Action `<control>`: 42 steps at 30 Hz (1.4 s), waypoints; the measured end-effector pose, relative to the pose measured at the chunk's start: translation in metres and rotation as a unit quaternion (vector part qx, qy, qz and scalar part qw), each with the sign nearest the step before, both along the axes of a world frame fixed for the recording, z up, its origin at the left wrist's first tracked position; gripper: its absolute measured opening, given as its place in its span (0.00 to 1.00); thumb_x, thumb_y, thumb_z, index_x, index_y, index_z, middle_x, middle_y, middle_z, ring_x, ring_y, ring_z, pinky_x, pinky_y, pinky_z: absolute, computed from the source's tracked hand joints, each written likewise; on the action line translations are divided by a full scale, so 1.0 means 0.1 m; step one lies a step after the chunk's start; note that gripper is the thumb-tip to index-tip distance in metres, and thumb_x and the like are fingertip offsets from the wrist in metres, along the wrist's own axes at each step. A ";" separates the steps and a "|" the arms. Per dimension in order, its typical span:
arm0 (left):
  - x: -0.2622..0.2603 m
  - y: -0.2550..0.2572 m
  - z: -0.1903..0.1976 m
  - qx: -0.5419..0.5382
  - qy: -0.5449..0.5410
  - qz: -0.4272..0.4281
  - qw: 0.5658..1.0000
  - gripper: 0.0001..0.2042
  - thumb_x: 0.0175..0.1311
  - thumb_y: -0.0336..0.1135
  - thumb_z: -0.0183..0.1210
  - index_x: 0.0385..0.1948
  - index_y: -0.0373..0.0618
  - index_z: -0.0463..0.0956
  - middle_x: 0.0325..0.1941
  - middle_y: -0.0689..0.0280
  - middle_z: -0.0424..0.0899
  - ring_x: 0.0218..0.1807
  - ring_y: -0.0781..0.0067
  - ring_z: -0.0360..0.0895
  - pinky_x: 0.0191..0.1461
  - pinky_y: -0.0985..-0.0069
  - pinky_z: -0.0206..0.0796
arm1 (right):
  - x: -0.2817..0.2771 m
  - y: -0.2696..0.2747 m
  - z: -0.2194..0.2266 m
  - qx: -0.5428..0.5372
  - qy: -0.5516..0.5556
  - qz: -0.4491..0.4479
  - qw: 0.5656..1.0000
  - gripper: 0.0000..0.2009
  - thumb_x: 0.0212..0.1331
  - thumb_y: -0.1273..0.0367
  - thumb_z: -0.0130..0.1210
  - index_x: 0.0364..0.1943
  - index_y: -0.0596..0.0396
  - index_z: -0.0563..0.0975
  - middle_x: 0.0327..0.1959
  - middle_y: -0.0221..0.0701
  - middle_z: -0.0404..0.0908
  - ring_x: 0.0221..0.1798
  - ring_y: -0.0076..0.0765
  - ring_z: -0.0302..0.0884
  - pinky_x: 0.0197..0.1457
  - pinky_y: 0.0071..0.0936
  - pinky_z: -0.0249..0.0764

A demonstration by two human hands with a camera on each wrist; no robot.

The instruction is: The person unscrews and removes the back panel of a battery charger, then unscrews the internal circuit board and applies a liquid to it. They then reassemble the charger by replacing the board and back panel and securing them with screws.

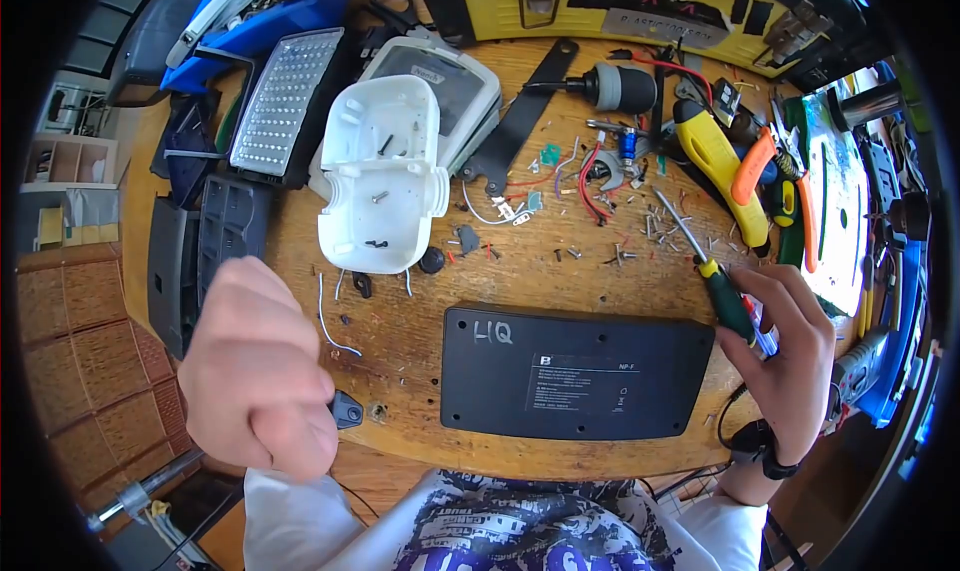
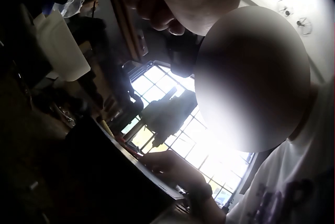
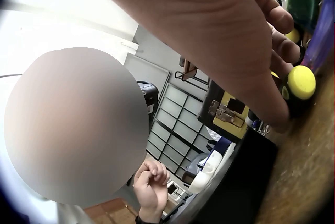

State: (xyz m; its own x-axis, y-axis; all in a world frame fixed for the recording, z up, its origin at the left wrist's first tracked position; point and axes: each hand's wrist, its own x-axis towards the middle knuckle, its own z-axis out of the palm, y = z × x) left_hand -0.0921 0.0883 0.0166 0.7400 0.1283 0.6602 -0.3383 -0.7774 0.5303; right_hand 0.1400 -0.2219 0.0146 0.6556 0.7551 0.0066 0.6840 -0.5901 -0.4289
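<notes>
My right hand (image 1: 790, 346) is at the right of the bench, its thumb and fingers about the green-and-yellow handle of a screwdriver (image 1: 728, 299). The shaft points away to the upper left. In the right wrist view, the thumb lies against the handle's yellow end (image 3: 302, 82). Just left of this hand lies a flat black plastic case (image 1: 490, 391) with a printed NP-F label and screw holes at its edges. My left hand (image 1: 258, 371) is raised at the left with curled fingers, and nothing shows in it. Its curled fingers also show in the right wrist view.
A white plastic housing (image 1: 375, 226) holding a few screws stands back left. Loose screws (image 1: 660, 233), wires and an adjustable wrench (image 1: 610, 169) are scattered behind the case. A yellow utility knife (image 1: 722, 166) lies at right. A yellow toolbox (image 1: 600, 16) stands at the back.
</notes>
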 end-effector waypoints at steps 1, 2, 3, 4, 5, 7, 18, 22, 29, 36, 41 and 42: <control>0.01 -0.01 -0.05 -0.017 -0.020 0.037 0.999 0.05 0.66 0.30 0.55 0.30 0.43 0.71 0.26 0.65 0.68 0.29 0.72 0.61 0.35 0.70 0.49 | 0.00 -0.01 0.00 -0.004 -0.003 0.007 1.000 0.21 0.50 0.76 0.76 0.51 0.59 0.85 0.45 0.39 0.86 0.42 0.48 0.87 0.47 0.37 0.82; 0.02 -0.02 -0.08 -0.035 -0.040 0.074 0.996 0.06 0.72 0.33 0.54 0.36 0.41 0.73 0.29 0.64 0.70 0.32 0.72 0.63 0.37 0.71 0.52 | 0.00 -0.02 0.00 -0.003 -0.005 0.006 1.000 0.21 0.50 0.76 0.76 0.51 0.59 0.85 0.45 0.39 0.86 0.42 0.48 0.87 0.47 0.37 0.82; 0.03 0.00 -0.07 -0.034 -0.043 0.072 0.996 0.06 0.72 0.33 0.54 0.36 0.41 0.73 0.29 0.64 0.70 0.32 0.72 0.63 0.37 0.71 0.52 | 0.00 -0.02 -0.02 0.001 -0.013 0.007 1.000 0.20 0.50 0.76 0.75 0.50 0.59 0.85 0.45 0.40 0.86 0.43 0.50 0.87 0.48 0.38 0.82; 0.03 0.02 -0.07 -0.032 -0.026 0.079 0.996 0.08 0.74 0.35 0.57 0.43 0.38 0.75 0.32 0.63 0.74 0.32 0.72 0.68 0.38 0.71 0.57 | -0.01 -0.03 -0.02 0.005 -0.020 0.008 1.000 0.20 0.50 0.76 0.74 0.50 0.60 0.85 0.45 0.41 0.85 0.44 0.52 0.87 0.50 0.40 0.82; 0.03 0.04 -0.07 -0.030 -0.010 0.085 0.996 0.12 0.76 0.36 0.60 0.50 0.35 0.77 0.34 0.62 0.79 0.32 0.73 0.72 0.39 0.72 0.63 | -0.01 -0.04 -0.02 0.005 -0.023 0.006 1.000 0.20 0.50 0.76 0.74 0.50 0.60 0.85 0.45 0.41 0.85 0.44 0.52 0.87 0.50 0.40 0.82; 0.05 0.06 -0.09 -0.028 -0.013 0.086 0.996 0.12 0.75 0.35 0.60 0.50 0.34 0.78 0.34 0.61 0.79 0.32 0.74 0.72 0.39 0.72 0.63 | 0.00 -0.06 0.01 0.005 -0.001 0.008 1.000 0.18 0.50 0.77 0.72 0.48 0.60 0.85 0.45 0.42 0.85 0.45 0.55 0.87 0.51 0.41 0.81; 0.07 0.03 -0.10 -0.021 -0.015 0.043 0.999 0.13 0.68 0.28 0.60 0.50 0.29 0.81 0.37 0.57 0.85 0.33 0.71 0.79 0.40 0.72 0.68 | 0.03 -0.06 -0.03 -0.008 -0.014 0.011 1.000 0.18 0.44 0.71 0.79 0.37 0.55 0.80 0.34 0.34 0.78 0.36 0.45 0.82 0.41 0.40 0.77; 0.07 0.05 -0.10 -0.007 -0.018 0.032 0.999 0.13 0.64 0.25 0.60 0.48 0.28 0.82 0.36 0.55 0.86 0.30 0.69 0.80 0.38 0.71 0.70 | 0.02 -0.06 -0.06 0.007 -0.024 0.009 1.000 0.15 0.48 0.74 0.75 0.37 0.57 0.80 0.33 0.35 0.78 0.35 0.43 0.83 0.39 0.39 0.77; 0.09 0.04 -0.10 -0.005 -0.012 0.029 1.000 0.13 0.62 0.22 0.59 0.47 0.27 0.82 0.35 0.55 0.87 0.29 0.69 0.81 0.38 0.71 0.70 | 0.01 -0.01 0.01 0.098 -0.014 -0.030 0.995 0.12 0.55 0.75 0.71 0.42 0.60 0.82 0.33 0.36 0.80 0.32 0.37 0.80 0.39 0.32 0.76; 0.12 0.01 -0.06 -0.002 0.001 0.021 1.000 0.13 0.62 0.22 0.61 0.47 0.28 0.84 0.36 0.55 0.87 0.31 0.69 0.81 0.37 0.72 0.71 | 0.04 -0.09 -0.02 0.244 -0.050 -0.084 0.965 0.13 0.65 0.71 0.67 0.50 0.63 0.83 0.39 0.34 0.86 0.37 0.29 0.82 0.46 0.26 0.76; 0.31 -0.24 0.21 0.041 0.150 0.002 0.988 0.14 0.59 0.25 0.71 0.48 0.33 0.87 0.44 0.55 0.87 0.39 0.63 0.85 0.41 0.71 0.78 | 0.06 -0.19 0.04 0.342 -0.025 -0.114 0.933 0.13 0.73 0.68 0.64 0.50 0.65 0.82 0.42 0.33 0.85 0.42 0.24 0.80 0.49 0.22 0.73; 0.35 -0.33 0.27 0.092 0.188 0.000 0.978 0.15 0.58 0.25 0.73 0.48 0.35 0.87 0.47 0.55 0.86 0.40 0.62 0.86 0.43 0.70 0.79 | 0.06 -0.20 0.06 0.359 -0.005 -0.127 0.925 0.13 0.73 0.68 0.64 0.50 0.65 0.82 0.42 0.33 0.85 0.42 0.23 0.79 0.48 0.21 0.72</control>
